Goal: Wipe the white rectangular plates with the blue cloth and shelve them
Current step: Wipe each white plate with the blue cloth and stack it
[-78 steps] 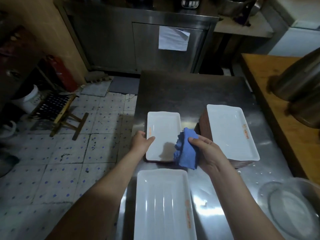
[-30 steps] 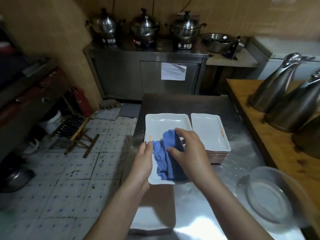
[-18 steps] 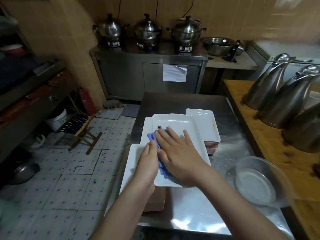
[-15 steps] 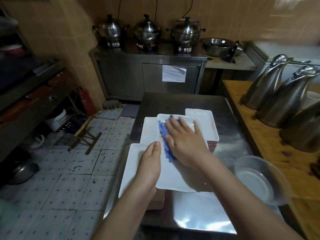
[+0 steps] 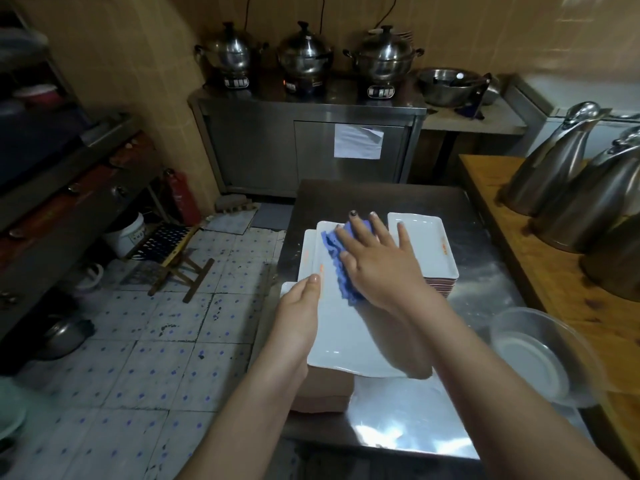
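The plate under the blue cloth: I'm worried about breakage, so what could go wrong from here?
1. The left hand grips the plate only at its left rim while the right hand presses the blue cloth on its far half; it might tip or slip.
2. This is near the left edge of the table, beside tiled floor, so a dropped plate would likely break.

Bunched blue cloth [image 5: 341, 271] atop a glossy white rectangular plate [image 5: 339, 337], a stack of matching plates [image 5: 433, 247] just right.
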